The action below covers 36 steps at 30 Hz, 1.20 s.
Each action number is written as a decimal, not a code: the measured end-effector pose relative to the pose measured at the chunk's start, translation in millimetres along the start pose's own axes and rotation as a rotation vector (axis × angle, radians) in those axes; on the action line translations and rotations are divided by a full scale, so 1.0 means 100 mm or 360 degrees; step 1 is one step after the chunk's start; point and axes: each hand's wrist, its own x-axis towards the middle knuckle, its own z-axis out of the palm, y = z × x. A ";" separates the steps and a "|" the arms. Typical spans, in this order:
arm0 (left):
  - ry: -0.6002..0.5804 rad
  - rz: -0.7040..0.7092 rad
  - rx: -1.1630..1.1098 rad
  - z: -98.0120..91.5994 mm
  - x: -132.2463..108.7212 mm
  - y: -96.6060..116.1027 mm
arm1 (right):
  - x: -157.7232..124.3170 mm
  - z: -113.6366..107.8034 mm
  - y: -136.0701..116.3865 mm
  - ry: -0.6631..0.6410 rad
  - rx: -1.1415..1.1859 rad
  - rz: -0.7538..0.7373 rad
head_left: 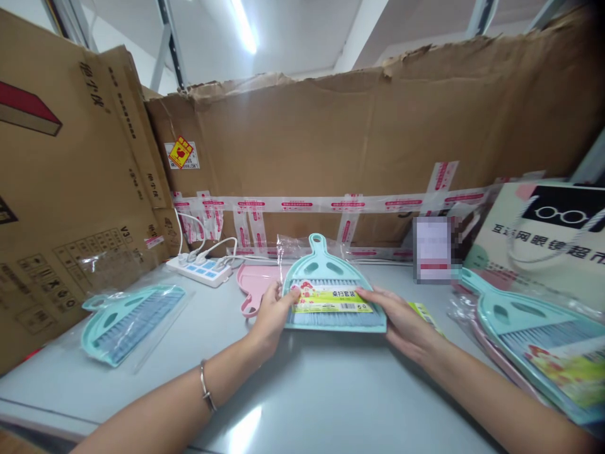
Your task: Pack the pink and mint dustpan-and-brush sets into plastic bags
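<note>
Between my two hands is a mint-green dustpan and brush set in a clear plastic bag, held up above the table with its handle pointing away. A yellow-green label card lies across its bristles. My left hand grips the left edge, thumb on the front. At the right edge my right hand holds it, fingers partly hidden behind. Behind the set, a pink dustpan lies on the table. Beside my right hand another yellow-green label card is partly covered.
A bagged green dustpan set lies at left; more sets are stacked at right. A power strip with plugged cables stands near the cardboard wall. A paper bag stands back right on the grey table.
</note>
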 end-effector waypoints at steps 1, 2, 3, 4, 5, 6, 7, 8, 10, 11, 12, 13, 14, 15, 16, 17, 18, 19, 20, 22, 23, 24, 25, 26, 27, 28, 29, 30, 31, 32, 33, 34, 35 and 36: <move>0.0030 -0.0004 0.0008 0.00 0.00 -0.01 | 0.00 0.01 0.00 0.0045 -0.0022 -0.0009; 0.0067 -0.0011 0.0016 0.00 0.00 -0.01 | 0.00 0.01 0.01 0.0082 -0.0039 -0.0020; 0.0100 -0.0024 0.0027 0.00 0.01 -0.02 | 0.00 0.01 0.01 0.0098 -0.0047 -0.0022; 0.0128 -0.0040 0.0043 0.00 0.02 -0.02 | 0.00 0.01 0.02 0.0094 -0.0048 -0.0011; 0.0154 -0.0058 0.0064 0.00 0.03 -0.01 | 0.00 0.01 0.02 0.0074 -0.0047 0.0012; 0.0177 -0.0083 0.0087 -0.01 0.04 0.00 | 0.00 0.01 0.02 0.0037 -0.0047 0.0040; 0.0200 -0.0117 0.0112 -0.01 0.05 0.01 | -0.01 0.00 0.01 -0.0020 -0.0048 0.0070; 0.0218 -0.0156 0.0136 -0.02 0.06 0.02 | -0.03 -0.01 -0.01 -0.0091 -0.0051 0.0096; 0.0185 -0.0221 0.0148 -0.02 0.06 0.06 | -0.06 -0.03 -0.05 -0.0257 -0.0070 0.0102; 0.0141 -0.0230 0.0127 -0.03 0.05 0.08 | -0.08 -0.04 -0.07 -0.0351 -0.0090 0.0083; 0.0089 -0.0222 0.0091 -0.03 0.04 0.11 | -0.10 -0.05 -0.10 -0.0440 -0.0114 0.0054; 0.0033 -0.0202 0.0052 -0.03 0.03 0.13 | -0.12 -0.05 -0.12 -0.0514 -0.0139 0.0020; -0.0026 -0.0177 0.0020 -0.03 0.02 0.16 | -0.13 -0.06 -0.14 -0.0571 -0.0159 -0.0020; -0.0088 -0.0150 -0.0003 -0.04 0.01 0.18 | -0.13 -0.07 -0.15 -0.0610 -0.0173 -0.0060; -0.0164 -0.0123 -0.0015 -0.05 0.00 0.21 | -0.13 -0.07 -0.16 -0.0631 -0.0184 -0.0100; -0.0267 -0.0096 -0.0016 -0.06 0.00 0.24 | -0.13 -0.08 -0.16 -0.0633 -0.0192 -0.0138; -0.0391 -0.0065 -0.0007 -0.08 -0.01 0.27 | -0.12 -0.08 -0.17 -0.0619 -0.0199 -0.0173; -0.0514 -0.0032 0.0012 -0.10 -0.01 0.29 | -0.11 -0.08 -0.16 -0.0597 -0.0208 -0.0199; -0.0619 0.0008 0.0035 -0.12 0.00 0.31 | -0.10 -0.08 -0.16 -0.0565 -0.0217 -0.0214; -0.0713 0.0094 0.0083 -0.14 0.01 0.32 | -0.08 -0.07 -0.14 -0.0465 -0.0227 -0.0246; -0.0683 0.0122 0.0099 -0.14 0.01 0.32 | -0.07 -0.05 -0.13 -0.0402 -0.0227 -0.0266; -0.0612 0.0132 0.0111 -0.14 0.02 0.31 | -0.06 -0.04 -0.11 -0.0333 -0.0222 -0.0284; -0.0519 0.0125 0.0127 -0.13 0.02 0.29 | -0.06 -0.02 -0.09 -0.0258 -0.0209 -0.0295; -0.0425 0.0101 0.0149 -0.11 0.02 0.27 | -0.05 0.00 -0.07 -0.0181 -0.0190 -0.0298; -0.0345 0.0062 0.0182 -0.09 0.02 0.26 | -0.05 0.01 -0.05 -0.0103 -0.0169 -0.0290; -0.0287 0.0034 0.0219 -0.08 0.02 0.24 | -0.04 0.02 -0.03 -0.0025 -0.0147 -0.0274; -0.0263 0.0030 0.0249 -0.07 0.02 0.23 | -0.03 0.03 -0.02 0.0048 -0.0124 -0.0263; -0.0277 0.0052 0.0259 -0.07 0.01 0.23 | -0.02 0.02 -0.01 0.0103 -0.0102 -0.0261; -0.0329 0.0095 0.0249 -0.08 0.01 0.23 | -0.01 0.01 -0.01 0.0138 -0.0079 -0.0272; -0.0412 0.0158 0.0235 -0.10 0.01 0.24 | 0.00 -0.01 -0.02 0.0158 -0.0060 -0.0288; -0.0522 0.0236 0.0239 -0.13 0.02 0.25 | 0.01 -0.03 -0.03 0.0174 -0.0042 -0.0302; -0.0646 0.0320 0.0277 -0.16 0.03 0.26 | 0.03 -0.05 -0.04 0.0187 -0.0030 -0.0310; -0.0762 0.0403 0.0351 -0.20 0.04 0.27 | 0.04 -0.07 -0.05 0.0199 -0.0026 -0.0309; -0.0849 0.0495 0.0452 -0.24 0.06 0.29 | 0.04 -0.08 -0.07 0.0204 -0.0039 -0.0297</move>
